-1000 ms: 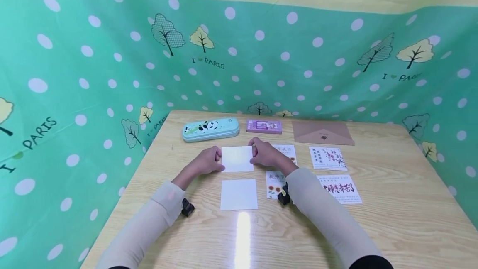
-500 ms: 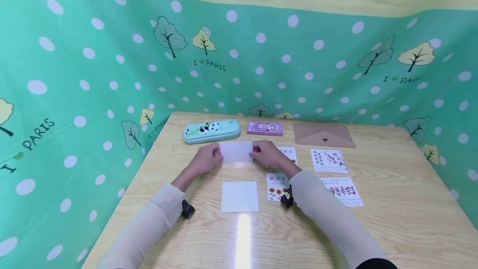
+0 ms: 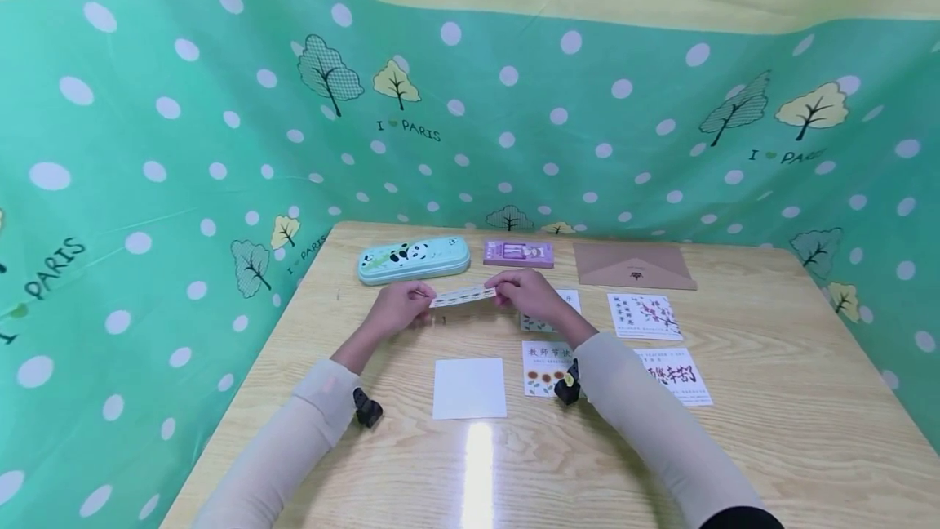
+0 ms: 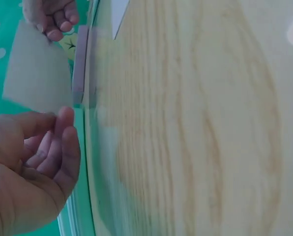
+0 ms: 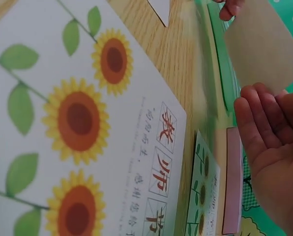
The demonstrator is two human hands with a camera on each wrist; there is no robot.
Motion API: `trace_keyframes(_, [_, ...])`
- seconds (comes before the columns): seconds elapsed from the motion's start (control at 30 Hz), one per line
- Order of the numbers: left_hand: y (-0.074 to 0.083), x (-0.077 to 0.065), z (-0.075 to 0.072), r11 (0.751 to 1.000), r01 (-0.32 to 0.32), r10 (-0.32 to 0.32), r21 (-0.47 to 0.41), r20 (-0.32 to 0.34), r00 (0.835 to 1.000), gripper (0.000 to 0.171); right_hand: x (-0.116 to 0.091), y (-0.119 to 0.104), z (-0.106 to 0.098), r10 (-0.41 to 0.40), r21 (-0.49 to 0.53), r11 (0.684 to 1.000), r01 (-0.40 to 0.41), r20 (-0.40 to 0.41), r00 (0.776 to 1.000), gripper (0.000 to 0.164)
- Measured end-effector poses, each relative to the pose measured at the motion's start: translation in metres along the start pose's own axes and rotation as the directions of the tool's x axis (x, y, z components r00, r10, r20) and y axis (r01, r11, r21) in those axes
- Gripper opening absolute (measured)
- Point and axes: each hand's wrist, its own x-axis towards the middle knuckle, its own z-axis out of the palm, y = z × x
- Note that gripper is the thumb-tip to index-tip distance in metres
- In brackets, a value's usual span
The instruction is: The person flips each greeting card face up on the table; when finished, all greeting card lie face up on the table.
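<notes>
Above the table a card [image 3: 463, 297] is held by its two short sides, tilted so that a narrow strip of printing shows in the head view. My left hand [image 3: 399, 308] pinches its left edge between thumb and fingers, and my right hand [image 3: 529, 294] pinches the right edge. The wrist views show the card's plain face [image 4: 38, 69]. Nearer me lies a blank white card [image 3: 470, 388], flat on the wood. A sunflower card [image 3: 547, 362] sits by my right wrist; a second card [image 3: 539, 323] is partly hidden behind my right hand and forearm.
At the back stand a panda pencil case [image 3: 414, 260], a purple box [image 3: 518, 253] and a brown envelope [image 3: 633, 264]. To the right lie a blossom card [image 3: 645, 317] and a card with large dark red lettering [image 3: 676, 374]. A green dotted cloth [image 3: 455, 153] hangs behind.
The held card has turned from showing its blank face to nearly edge-on, with printing now visible. Both hands have rotated with it and stay near the same spot.
</notes>
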Motion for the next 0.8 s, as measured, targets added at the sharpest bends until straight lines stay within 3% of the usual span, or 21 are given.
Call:
trace_keyframes(0.13, [0.002,0.003,-0.002,0.996,0.019,-0.019,-0.083,0.001,1.0,0.018,0.001,0.001,-0.001,-0.005,-0.048,0.999,0.004,-0.023,1.0,0.029])
trace_keyframes(0.23, [0.002,0.004,-0.004,0.998,-0.001,0.002,-0.056,0.016,1.0,0.024,0.003,0.005,0.0,-0.043,-0.152,0.988,0.04,-0.022,0.999,0.028])
trace_keyframes(0.5, [0.001,0.004,-0.005,0.983,-0.14,0.121,0.117,0.155,0.98,0.045,0.006,0.007,0.007,-0.055,-0.261,0.963,0.064,0.041,0.998,0.047])
trace_keyframes(0.8, [0.003,0.008,0.0,0.95,-0.186,0.136,0.251,0.204,0.969,0.065,0.007,0.006,0.01,0.017,-0.35,0.936,0.022,0.109,0.994,0.06])
